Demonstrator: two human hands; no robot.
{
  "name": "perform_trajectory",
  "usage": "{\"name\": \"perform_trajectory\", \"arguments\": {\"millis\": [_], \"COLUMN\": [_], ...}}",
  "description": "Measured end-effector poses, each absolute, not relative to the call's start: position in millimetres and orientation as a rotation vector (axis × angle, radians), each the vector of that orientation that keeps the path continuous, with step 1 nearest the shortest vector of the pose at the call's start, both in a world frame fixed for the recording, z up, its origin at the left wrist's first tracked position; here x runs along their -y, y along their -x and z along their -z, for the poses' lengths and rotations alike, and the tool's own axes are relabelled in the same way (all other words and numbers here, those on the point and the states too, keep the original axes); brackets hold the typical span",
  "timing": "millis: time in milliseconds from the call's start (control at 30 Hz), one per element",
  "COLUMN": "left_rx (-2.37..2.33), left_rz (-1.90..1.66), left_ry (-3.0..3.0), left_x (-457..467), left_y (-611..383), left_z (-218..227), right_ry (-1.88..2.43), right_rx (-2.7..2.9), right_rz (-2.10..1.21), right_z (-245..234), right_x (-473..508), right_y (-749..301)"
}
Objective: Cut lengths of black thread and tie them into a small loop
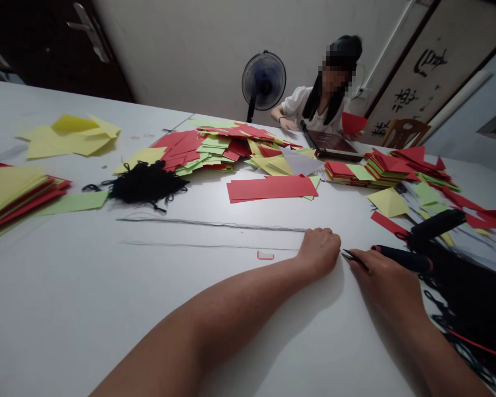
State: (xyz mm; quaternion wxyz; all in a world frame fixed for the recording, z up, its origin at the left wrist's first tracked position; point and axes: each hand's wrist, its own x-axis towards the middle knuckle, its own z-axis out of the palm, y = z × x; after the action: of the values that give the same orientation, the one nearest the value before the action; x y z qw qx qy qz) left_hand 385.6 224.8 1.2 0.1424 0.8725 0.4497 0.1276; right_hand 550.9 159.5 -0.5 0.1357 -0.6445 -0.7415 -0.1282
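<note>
Thin dark threads run in two lines across the white table, and their right ends go into my left hand. The fingers of that hand are curled into a fist around them, knuckles up. Just to its right, my right hand pinches a small dark tool with a pointed tip; most of the tool is hidden by the fingers. The tip lies close to my left fist. A small red-edged label is on the table below the threads.
Behind the threads are a bundle of black strings, red paper strips and piled coloured paper. At the right lie a dark cylinder and a mass of black cords. Across the table sits a person beside a paper cutter.
</note>
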Motion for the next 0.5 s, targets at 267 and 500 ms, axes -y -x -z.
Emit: {"name": "perform_trajectory", "arguments": {"millis": [267, 500], "left_rx": [-1.288, -1.284], "left_rz": [-0.388, -0.396], "left_ry": [-2.511, -2.513], "left_x": [-225.9, -226.9], "left_y": [-385.9, -386.7], "left_z": [0.0, 2.5], "right_ry": [1.811, 1.791], "right_rx": [2.233, 2.270], "right_rz": [0.423, 0.480], "right_z": [3.9, 5.0], "right_x": [-160.6, -160.4], "right_y": [-555.0, -555.5]}}
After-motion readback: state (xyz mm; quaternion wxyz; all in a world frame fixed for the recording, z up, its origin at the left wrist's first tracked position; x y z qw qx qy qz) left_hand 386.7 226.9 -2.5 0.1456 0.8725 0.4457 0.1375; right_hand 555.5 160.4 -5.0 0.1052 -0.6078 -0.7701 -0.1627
